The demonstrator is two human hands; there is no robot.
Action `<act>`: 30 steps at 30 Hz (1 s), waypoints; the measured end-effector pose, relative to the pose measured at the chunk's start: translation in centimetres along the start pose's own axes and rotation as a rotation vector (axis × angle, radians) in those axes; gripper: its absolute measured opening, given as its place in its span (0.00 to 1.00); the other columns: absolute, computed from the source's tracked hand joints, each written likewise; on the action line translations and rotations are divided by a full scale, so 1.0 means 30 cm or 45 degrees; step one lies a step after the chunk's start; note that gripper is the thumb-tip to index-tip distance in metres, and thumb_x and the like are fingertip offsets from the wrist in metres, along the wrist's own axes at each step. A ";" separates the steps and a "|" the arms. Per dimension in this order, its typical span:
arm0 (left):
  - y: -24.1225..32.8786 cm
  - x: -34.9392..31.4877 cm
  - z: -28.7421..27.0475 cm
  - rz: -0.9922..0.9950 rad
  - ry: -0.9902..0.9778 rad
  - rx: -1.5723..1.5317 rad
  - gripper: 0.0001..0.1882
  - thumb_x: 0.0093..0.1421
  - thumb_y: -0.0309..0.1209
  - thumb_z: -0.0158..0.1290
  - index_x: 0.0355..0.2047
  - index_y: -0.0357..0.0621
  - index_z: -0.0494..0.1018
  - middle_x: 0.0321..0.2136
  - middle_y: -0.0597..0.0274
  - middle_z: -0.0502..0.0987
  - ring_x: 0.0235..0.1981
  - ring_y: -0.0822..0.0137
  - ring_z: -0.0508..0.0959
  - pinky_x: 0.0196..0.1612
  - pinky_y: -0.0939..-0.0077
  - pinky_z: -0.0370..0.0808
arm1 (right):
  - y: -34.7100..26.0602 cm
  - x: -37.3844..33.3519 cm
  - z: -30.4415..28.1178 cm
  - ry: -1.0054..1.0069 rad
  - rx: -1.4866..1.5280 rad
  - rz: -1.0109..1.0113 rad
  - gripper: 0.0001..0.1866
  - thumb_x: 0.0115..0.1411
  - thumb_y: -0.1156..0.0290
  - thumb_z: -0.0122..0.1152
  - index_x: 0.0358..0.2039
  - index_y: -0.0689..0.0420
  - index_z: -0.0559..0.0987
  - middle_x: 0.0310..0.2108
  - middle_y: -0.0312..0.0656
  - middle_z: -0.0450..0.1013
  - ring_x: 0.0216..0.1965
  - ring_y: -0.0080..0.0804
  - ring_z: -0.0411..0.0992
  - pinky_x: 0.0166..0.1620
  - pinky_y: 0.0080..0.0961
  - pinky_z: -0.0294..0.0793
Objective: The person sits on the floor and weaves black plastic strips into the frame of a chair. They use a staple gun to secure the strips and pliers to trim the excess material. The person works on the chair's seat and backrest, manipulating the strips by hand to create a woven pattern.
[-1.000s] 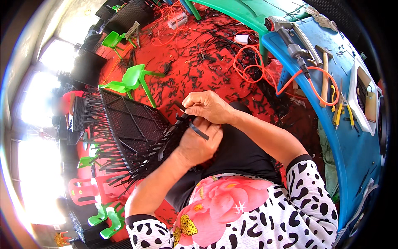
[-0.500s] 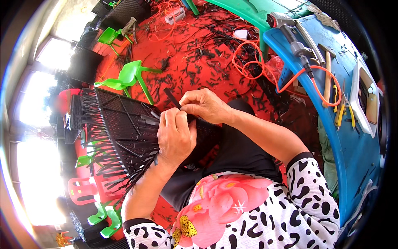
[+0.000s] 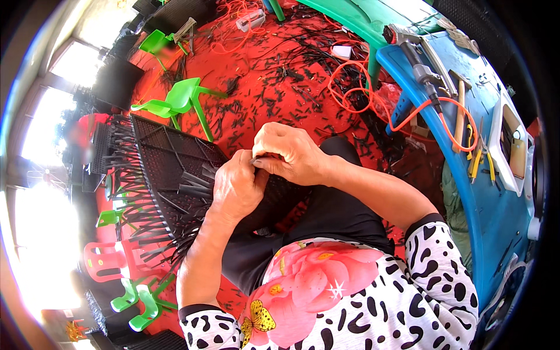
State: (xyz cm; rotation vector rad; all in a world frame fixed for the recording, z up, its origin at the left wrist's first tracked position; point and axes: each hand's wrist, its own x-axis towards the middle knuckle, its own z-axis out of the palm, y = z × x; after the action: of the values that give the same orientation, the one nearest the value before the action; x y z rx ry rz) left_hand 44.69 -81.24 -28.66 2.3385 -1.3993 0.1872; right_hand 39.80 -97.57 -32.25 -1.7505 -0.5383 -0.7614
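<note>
A dark woven panel (image 3: 181,151) of wicker-like plastic leans across my lap, with loose flat strips fringing its left edge. My left hand (image 3: 238,185) is closed above the panel, its fingers curled and its thumb tucked in. My right hand (image 3: 291,153) meets it at the fingertips, thumb and fingers pinched together. Between the two hands a small dark bit of plastic strip (image 3: 265,157) shows; the rest of it is hidden by my fingers. More loose black strips (image 3: 195,184) stick out of the weave beside my left hand.
Black offcuts lie scattered over the red floor (image 3: 256,111). A green plastic chair (image 3: 184,96) stands beyond the panel. To the right, a blue table (image 3: 472,192) bears an air nailer (image 3: 417,64) with an orange hose, a hammer (image 3: 461,105), yellow-handled pliers (image 3: 477,160) and a white tray (image 3: 507,181).
The strip end that stuck up beyond my fingers is no longer seen. My left hand has shifted slightly left and my right hand's fingers have curled in more. The view has turned a little.
</note>
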 end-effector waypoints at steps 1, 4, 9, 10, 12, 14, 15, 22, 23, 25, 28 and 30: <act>0.001 -0.003 -0.011 -0.014 -0.024 -0.006 0.09 0.50 0.26 0.54 0.28 0.37 0.66 0.23 0.46 0.70 0.25 0.44 0.73 0.27 0.55 0.70 | -0.007 0.000 0.003 0.000 -0.012 -0.034 0.07 0.48 0.81 0.60 0.28 0.60 0.73 0.29 0.42 0.69 0.32 0.39 0.70 0.34 0.29 0.70; -0.007 -0.034 -0.049 -0.065 -0.076 -0.054 0.07 0.50 0.26 0.53 0.28 0.37 0.67 0.24 0.45 0.71 0.26 0.43 0.74 0.27 0.55 0.70 | -0.027 0.005 0.046 0.015 0.104 -0.102 0.07 0.49 0.79 0.61 0.27 0.60 0.71 0.27 0.43 0.67 0.31 0.42 0.69 0.33 0.33 0.69; 0.010 -0.074 -0.088 -0.187 -0.267 0.085 0.07 0.50 0.28 0.50 0.29 0.37 0.69 0.25 0.44 0.74 0.26 0.47 0.78 0.30 0.58 0.75 | -0.093 -0.010 0.086 0.003 0.178 -0.051 0.06 0.49 0.81 0.61 0.27 0.61 0.73 0.28 0.44 0.70 0.31 0.38 0.72 0.34 0.28 0.71; 0.005 -0.068 -0.082 -0.224 -0.361 0.090 0.08 0.51 0.28 0.49 0.29 0.36 0.69 0.26 0.44 0.74 0.27 0.48 0.78 0.31 0.59 0.76 | -0.112 -0.008 0.080 -0.007 0.148 0.000 0.05 0.50 0.82 0.60 0.27 0.61 0.73 0.28 0.44 0.71 0.31 0.36 0.72 0.34 0.26 0.71; 0.010 -0.046 -0.078 -0.130 -0.367 -0.083 0.11 0.53 0.32 0.50 0.31 0.36 0.69 0.28 0.44 0.73 0.31 0.44 0.76 0.33 0.56 0.74 | -0.122 -0.023 0.055 -0.012 0.098 0.052 0.04 0.50 0.84 0.59 0.27 0.62 0.74 0.28 0.45 0.71 0.30 0.35 0.72 0.34 0.25 0.71; -0.011 -0.072 -0.060 -0.078 -0.362 -0.006 0.10 0.55 0.33 0.50 0.30 0.38 0.69 0.26 0.50 0.72 0.30 0.50 0.76 0.32 0.60 0.74 | -0.145 -0.039 0.079 -0.006 0.132 0.160 0.04 0.51 0.85 0.57 0.28 0.63 0.74 0.29 0.44 0.72 0.30 0.31 0.72 0.33 0.22 0.71; -0.018 -0.089 -0.051 -0.060 -0.370 0.043 0.10 0.55 0.33 0.49 0.29 0.38 0.69 0.26 0.52 0.72 0.29 0.53 0.75 0.31 0.62 0.74 | -0.153 -0.060 0.097 0.044 0.206 0.219 0.04 0.51 0.85 0.57 0.29 0.63 0.74 0.30 0.44 0.72 0.30 0.30 0.72 0.33 0.22 0.71; 0.021 -0.085 -0.023 0.007 -0.110 0.191 0.09 0.53 0.34 0.50 0.29 0.41 0.69 0.24 0.56 0.72 0.28 0.58 0.75 0.31 0.65 0.70 | -0.151 -0.107 0.111 0.262 0.506 0.460 0.02 0.59 0.78 0.52 0.29 0.63 0.71 0.33 0.44 0.71 0.32 0.25 0.69 0.34 0.20 0.70; 0.024 -0.083 -0.019 -0.030 -0.107 0.115 0.10 0.52 0.34 0.51 0.28 0.41 0.69 0.24 0.56 0.72 0.28 0.58 0.76 0.31 0.65 0.70 | -0.156 -0.100 0.111 0.280 0.490 0.493 0.06 0.61 0.75 0.52 0.29 0.63 0.71 0.33 0.43 0.71 0.31 0.24 0.68 0.32 0.19 0.68; 0.022 -0.081 -0.014 -0.072 -0.122 -0.028 0.11 0.52 0.36 0.53 0.28 0.40 0.69 0.24 0.55 0.73 0.28 0.57 0.76 0.31 0.64 0.71 | -0.156 -0.099 0.103 0.285 0.526 0.589 0.08 0.62 0.72 0.51 0.28 0.62 0.71 0.32 0.42 0.71 0.28 0.23 0.66 0.30 0.18 0.67; 0.009 -0.072 0.003 -0.083 -0.139 -0.184 0.13 0.52 0.37 0.55 0.28 0.40 0.70 0.24 0.55 0.73 0.29 0.56 0.76 0.31 0.63 0.73 | -0.187 -0.054 0.098 0.242 0.530 0.744 0.10 0.63 0.69 0.50 0.26 0.60 0.69 0.25 0.38 0.69 0.22 0.18 0.62 0.27 0.15 0.63; 0.014 -0.065 -0.003 -0.104 -0.160 -0.226 0.12 0.52 0.37 0.55 0.27 0.40 0.70 0.24 0.55 0.73 0.29 0.56 0.76 0.30 0.63 0.73 | -0.187 -0.024 0.101 0.218 0.532 0.819 0.12 0.63 0.67 0.51 0.23 0.57 0.67 0.20 0.34 0.66 0.19 0.16 0.60 0.23 0.14 0.59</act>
State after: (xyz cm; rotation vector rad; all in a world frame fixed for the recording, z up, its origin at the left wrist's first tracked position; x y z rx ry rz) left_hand 43.39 -79.78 -29.08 2.2874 -1.3154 -0.1056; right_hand 36.12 -92.99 -29.64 -1.3321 0.0042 -0.3051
